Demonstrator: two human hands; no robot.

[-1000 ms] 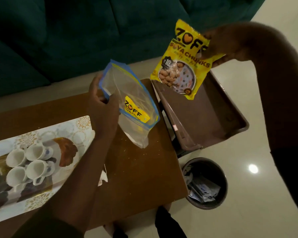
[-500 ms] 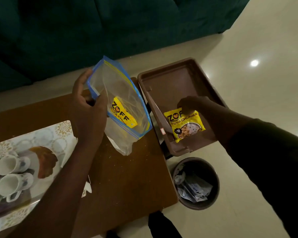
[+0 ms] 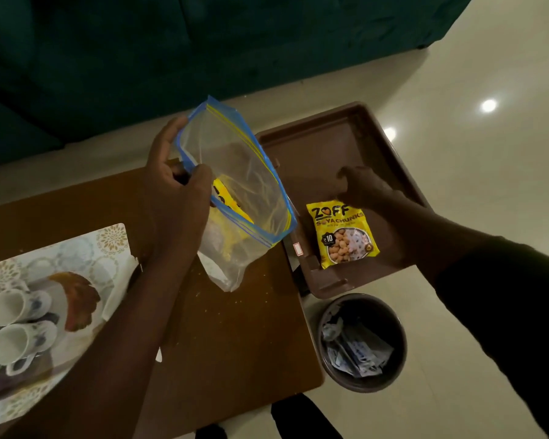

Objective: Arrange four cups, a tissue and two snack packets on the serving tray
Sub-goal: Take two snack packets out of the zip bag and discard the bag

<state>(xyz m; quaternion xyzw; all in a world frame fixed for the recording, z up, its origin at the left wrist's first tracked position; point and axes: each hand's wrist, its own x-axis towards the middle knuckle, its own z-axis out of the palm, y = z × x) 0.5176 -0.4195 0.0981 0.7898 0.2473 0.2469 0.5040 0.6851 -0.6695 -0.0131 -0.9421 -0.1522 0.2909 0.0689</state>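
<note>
A yellow snack pkt (image 3: 341,235) lay flat, label up, at the near end of the brown serving tray (image 3: 317,147), which sat at roughly 3 o'clock from centre, just right of the wooden table (image 3: 235,337). Our right hand (image 3: 366,188) was over the tray just above the pkt's top edge, fingers loosely spread and gripping nothing; we couldn't tell whether the fingertips touched the pkt. Our left hand (image 3: 175,188) was pinched on the rim of a clear zip bag w/ blue edging (image 3: 235,191), held open above the table near 12 o'clock from the table's middle. A second yellow pkt (image 3: 229,204) showed inside that bag. At 9 o'clock, on a patterned placemat (image 3: 108,248) on the table's left, white cups (image 3: 16,324) lay on their sides in a cluster, partly cut off by the frame edge. At 5 o'clock, on the pale floor below the tray, stood a round bin (image 3: 363,343) holding crumpled paper. A dark green sofa (image 3: 203,42) filled the top.
</note>
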